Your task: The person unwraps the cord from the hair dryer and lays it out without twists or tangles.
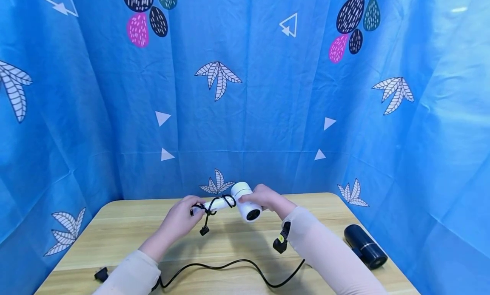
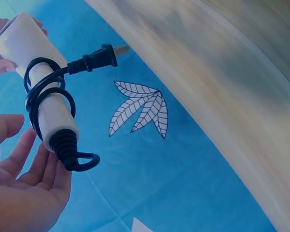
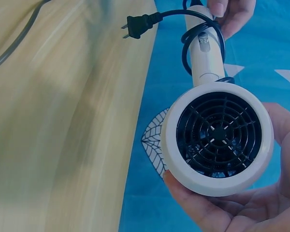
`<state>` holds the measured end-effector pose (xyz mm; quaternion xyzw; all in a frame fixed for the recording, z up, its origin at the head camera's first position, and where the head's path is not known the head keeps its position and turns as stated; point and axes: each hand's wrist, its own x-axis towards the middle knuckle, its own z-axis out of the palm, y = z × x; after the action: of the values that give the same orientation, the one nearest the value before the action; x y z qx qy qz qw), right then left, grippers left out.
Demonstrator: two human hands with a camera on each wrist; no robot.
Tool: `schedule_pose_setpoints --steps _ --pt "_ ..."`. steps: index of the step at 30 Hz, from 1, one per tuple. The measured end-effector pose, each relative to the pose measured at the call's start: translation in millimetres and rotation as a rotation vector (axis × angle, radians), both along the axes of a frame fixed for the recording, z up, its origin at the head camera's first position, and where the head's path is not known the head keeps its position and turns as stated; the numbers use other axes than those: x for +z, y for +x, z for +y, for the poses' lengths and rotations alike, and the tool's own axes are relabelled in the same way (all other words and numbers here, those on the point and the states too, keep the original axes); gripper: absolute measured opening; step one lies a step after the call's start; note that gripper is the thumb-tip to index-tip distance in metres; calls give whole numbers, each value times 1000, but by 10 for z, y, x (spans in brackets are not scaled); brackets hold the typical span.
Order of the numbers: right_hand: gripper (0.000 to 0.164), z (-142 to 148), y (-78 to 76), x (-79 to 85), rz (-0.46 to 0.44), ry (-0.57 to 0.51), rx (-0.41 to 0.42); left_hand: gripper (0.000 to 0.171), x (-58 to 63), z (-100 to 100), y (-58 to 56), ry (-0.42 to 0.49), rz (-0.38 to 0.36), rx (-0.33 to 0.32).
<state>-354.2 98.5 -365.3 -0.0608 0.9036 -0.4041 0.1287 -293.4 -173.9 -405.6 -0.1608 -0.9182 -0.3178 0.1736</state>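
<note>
A white hair dryer (image 1: pixel 245 205) is held up over the far part of the table, its black cord (image 2: pixel 46 87) wound around the handle (image 2: pixel 55 116). My right hand (image 1: pixel 264 197) grips the barrel, thumb on one side and fingers on the other. Facing the right wrist camera is the round black grille (image 3: pixel 218 135). At the handle's end, my left hand (image 2: pixel 29 188) has its fingers loosely extended against the cord's base, the thumb standing apart. The two-pin plug (image 3: pixel 139 25) dangles free beside the handle.
A black cylindrical device (image 1: pixel 365 246) lies at the table's right edge. Another black cord (image 1: pixel 214 267) runs across the front of the wooden table (image 1: pixel 134 222), and a small black plug-like piece (image 1: pixel 101 274) lies at front left. A blue patterned curtain (image 1: pixel 245 116) surrounds the table.
</note>
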Motion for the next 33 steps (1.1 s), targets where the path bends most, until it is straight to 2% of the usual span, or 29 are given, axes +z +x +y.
schedule_pose_setpoints --steps 6,15,24,33 --pt "41 23 -30 1 4 12 8 24 21 62 41 20 39 14" --pt "43 38 -49 14 12 11 -10 22 45 161 129 40 141 52" --pt "44 14 -25 61 15 11 -25 25 28 197 179 46 128 92" --pt "43 6 -26 100 7 -13 -34 16 -33 229 194 17 174 168"
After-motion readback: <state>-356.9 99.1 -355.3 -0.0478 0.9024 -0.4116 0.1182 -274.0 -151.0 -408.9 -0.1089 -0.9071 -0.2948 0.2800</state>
